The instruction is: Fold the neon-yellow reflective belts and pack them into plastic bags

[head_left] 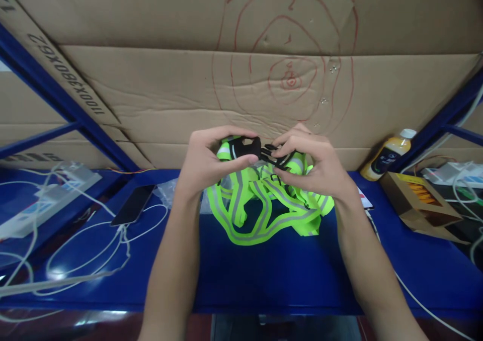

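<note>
My left hand [206,160] is closed round the black socket half of a plastic buckle [247,147], held up above the blue table [264,275]. My right hand [313,162] pinches the black pronged half [273,156] right beside it; the two halves touch or nearly touch. Both halves are sewn to a neon yellow-green strap harness with grey reflective stripes [264,210], which hangs from my hands in loops and rests on the table.
A cardboard sheet with red drawn rings [290,74] backs the table. A phone [133,204] and white cables [86,240] lie left, with a power strip [49,195]. A yellow bottle [388,155] and an open brown box [422,205] sit right.
</note>
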`<state>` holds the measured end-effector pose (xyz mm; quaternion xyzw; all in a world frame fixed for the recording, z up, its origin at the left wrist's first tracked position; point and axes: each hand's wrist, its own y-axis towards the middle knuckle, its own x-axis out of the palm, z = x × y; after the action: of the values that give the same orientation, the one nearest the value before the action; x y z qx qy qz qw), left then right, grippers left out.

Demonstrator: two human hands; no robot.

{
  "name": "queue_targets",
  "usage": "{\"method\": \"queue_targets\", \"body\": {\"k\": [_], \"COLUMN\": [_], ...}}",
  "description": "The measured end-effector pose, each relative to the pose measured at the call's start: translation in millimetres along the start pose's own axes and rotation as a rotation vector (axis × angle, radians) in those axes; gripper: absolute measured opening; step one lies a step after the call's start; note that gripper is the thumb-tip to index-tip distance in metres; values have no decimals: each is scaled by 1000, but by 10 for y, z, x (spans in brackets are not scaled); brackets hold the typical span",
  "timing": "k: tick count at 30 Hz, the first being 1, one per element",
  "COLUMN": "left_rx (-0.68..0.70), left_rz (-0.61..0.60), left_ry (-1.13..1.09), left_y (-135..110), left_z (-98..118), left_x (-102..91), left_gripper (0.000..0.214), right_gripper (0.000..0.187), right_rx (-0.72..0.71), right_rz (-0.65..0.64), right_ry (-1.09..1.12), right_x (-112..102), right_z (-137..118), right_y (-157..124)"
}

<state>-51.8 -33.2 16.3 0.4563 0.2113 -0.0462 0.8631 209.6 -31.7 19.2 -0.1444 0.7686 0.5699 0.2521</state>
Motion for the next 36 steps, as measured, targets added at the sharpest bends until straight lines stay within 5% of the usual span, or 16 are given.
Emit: {"method": "queue_targets", "body": {"k": [15, 20, 24, 29, 36], "left_rx": [-61, -35, -26, 23, 247], "left_rz": [-121, -61, 39, 85, 97], "left_ry": [-82, -132, -43, 54, 252], "left_y": [17, 37, 22, 12, 9], "left_z": [-20, 69, 128, 127, 90], "left_x": [21, 226, 449, 513, 507], "left_gripper": [32, 35, 47, 34, 6], "right_gripper": [16, 49, 49, 47, 41], "right_rx": [6, 71, 88, 143, 334], "right_rz": [-61, -16, 64, 31, -147], "right_ry": [100, 14, 29, 94, 149], "right_x": [-3, 128, 273, 279, 1], "right_z": [7, -42, -55, 17, 159], "right_y": [-36, -32, -21, -23, -58]}}
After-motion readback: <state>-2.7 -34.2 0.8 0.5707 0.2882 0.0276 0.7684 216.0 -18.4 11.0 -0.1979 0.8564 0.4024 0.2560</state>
